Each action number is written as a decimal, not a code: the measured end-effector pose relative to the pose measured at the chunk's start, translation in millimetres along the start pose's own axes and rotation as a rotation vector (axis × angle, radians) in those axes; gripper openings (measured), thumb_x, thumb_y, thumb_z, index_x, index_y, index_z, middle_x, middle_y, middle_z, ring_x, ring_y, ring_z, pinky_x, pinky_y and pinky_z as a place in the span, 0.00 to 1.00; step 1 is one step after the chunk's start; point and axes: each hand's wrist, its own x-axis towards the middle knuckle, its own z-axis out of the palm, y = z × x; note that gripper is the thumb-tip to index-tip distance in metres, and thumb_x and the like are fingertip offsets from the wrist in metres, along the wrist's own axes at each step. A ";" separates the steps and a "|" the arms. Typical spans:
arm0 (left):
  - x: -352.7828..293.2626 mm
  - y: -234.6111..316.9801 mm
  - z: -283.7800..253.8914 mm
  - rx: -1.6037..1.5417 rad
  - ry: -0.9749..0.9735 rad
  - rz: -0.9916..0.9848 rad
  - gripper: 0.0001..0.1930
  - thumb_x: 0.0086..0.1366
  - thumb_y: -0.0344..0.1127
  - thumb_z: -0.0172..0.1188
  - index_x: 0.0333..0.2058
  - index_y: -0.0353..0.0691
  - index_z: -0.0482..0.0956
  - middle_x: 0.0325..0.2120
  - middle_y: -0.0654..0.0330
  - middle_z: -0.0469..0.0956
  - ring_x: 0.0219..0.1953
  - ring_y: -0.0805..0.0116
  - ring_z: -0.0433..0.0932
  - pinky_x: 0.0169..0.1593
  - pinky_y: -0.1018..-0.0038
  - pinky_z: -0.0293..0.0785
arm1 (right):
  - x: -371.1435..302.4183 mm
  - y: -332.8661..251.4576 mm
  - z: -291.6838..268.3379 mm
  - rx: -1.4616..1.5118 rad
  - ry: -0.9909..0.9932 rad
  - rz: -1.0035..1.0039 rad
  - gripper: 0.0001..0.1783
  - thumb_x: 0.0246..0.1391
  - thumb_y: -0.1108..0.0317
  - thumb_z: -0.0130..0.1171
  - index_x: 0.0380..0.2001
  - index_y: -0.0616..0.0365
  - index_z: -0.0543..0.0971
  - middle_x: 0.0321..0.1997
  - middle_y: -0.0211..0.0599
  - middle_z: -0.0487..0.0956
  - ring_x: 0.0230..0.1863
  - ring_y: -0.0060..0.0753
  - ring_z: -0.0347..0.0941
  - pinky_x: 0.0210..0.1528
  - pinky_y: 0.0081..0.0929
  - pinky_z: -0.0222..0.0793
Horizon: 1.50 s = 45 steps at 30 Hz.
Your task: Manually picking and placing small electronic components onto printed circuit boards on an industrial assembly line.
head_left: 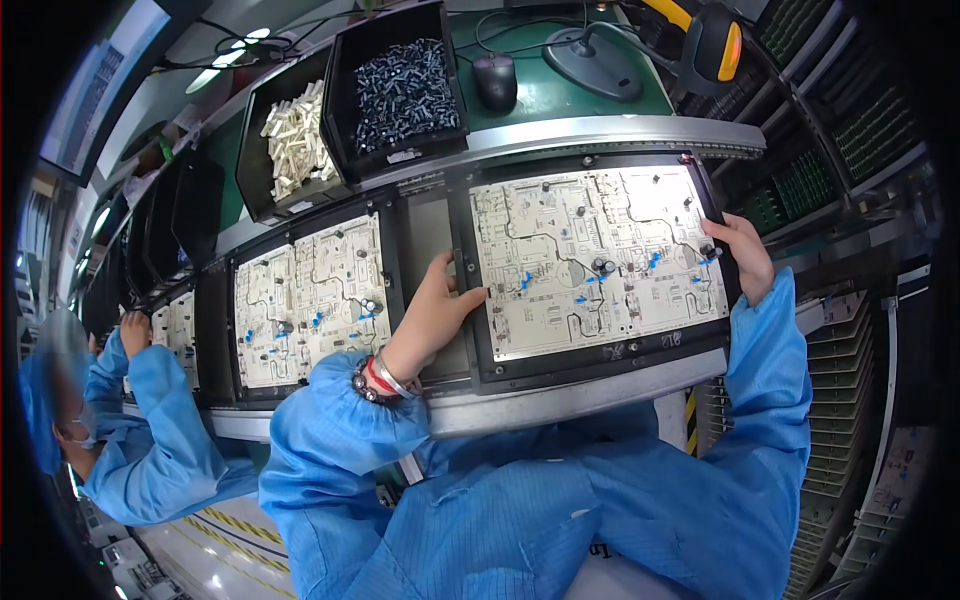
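While left fingers [468, 301] and right fingers [740, 238] grip a black frame [552, 367], flat rectangular circuit board [612, 236], cream-coloured.

An assembly line in an electronics factory: flat white printed circuit boards [545, 215] in black rectangular frames [600, 368] line up between silver metal rails [570, 400], with a co-worker in a blue smock [165, 450] farther left. Black plastic bins [435, 148] of small loose parts [405, 95] stand on the far side, racks of stacked boards [835, 400] at right; yellow-and-black striped tape [235, 540] marks the floor.
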 end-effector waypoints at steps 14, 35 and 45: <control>19.6 -30.0 0.7 0.158 0.145 0.161 0.31 0.56 0.32 0.58 0.54 0.25 0.54 0.35 0.42 0.75 0.36 0.59 0.77 0.38 0.72 0.71 | 22.9 4.3 6.9 -0.031 -0.078 0.054 0.14 0.53 0.71 0.53 0.41 0.67 0.72 0.36 0.39 0.78 0.33 0.22 0.75 0.40 0.19 0.70; -39.0 2.8 6.3 1.008 -0.164 0.825 0.16 0.49 0.33 0.62 0.38 0.39 0.76 0.46 0.58 0.70 0.54 0.56 0.65 0.55 0.61 0.63 | -36.0 -15.6 10.1 -0.234 0.441 -0.622 0.19 0.60 0.63 0.45 0.49 0.66 0.69 0.47 0.44 0.74 0.48 0.32 0.70 0.53 0.27 0.62; -39.6 13.0 -2.5 1.085 -0.319 0.737 0.24 0.48 0.34 0.61 0.47 0.41 0.73 0.52 0.59 0.68 0.59 0.56 0.61 0.61 0.56 0.56 | -64.8 6.7 92.3 -1.059 -0.399 -0.840 0.14 0.39 0.69 0.63 0.33 0.56 0.80 0.39 0.39 0.76 0.44 0.46 0.71 0.48 0.35 0.66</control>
